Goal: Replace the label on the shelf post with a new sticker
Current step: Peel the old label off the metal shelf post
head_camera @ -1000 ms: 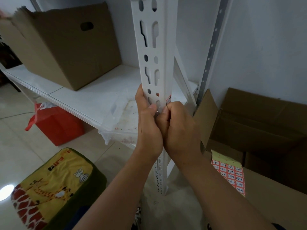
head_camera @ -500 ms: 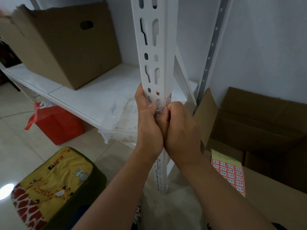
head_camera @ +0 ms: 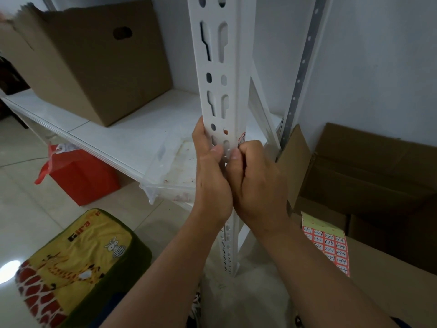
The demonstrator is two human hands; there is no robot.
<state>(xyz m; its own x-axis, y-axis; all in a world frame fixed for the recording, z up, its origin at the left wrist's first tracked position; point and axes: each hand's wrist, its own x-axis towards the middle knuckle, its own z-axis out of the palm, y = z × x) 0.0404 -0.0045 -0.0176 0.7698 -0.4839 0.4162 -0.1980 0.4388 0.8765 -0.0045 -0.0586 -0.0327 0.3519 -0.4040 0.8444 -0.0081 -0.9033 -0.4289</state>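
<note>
A white slotted shelf post (head_camera: pixel 218 67) stands upright in the middle of the view. A small red-and-white label (head_camera: pixel 241 139) sticks to its right edge, just above my right hand. My left hand (head_camera: pixel 210 176) wraps the post from the left, thumb pressed on its front face. My right hand (head_camera: pixel 257 181) is curled against the post's right edge, fingertips at the label's lower corner. Whether the label is pinched is hidden by the fingers. A yellow sheet of red numbered stickers (head_camera: pixel 327 245) lies on a cardboard box (head_camera: pixel 390 275) at the lower right.
A large cardboard box (head_camera: pixel 94 62) sits on the white shelf board (head_camera: pixel 113 136), beside a clear plastic tray (head_camera: pixel 175 166). An open cardboard box (head_camera: pixel 369 176) stands right of the post. A red bag (head_camera: pixel 80 176) and a giraffe-print cushion (head_camera: pixel 71 268) are on the tiled floor.
Both hands stay on the post at the same height. My two thumbs have drawn slightly apart on the post's front face.
</note>
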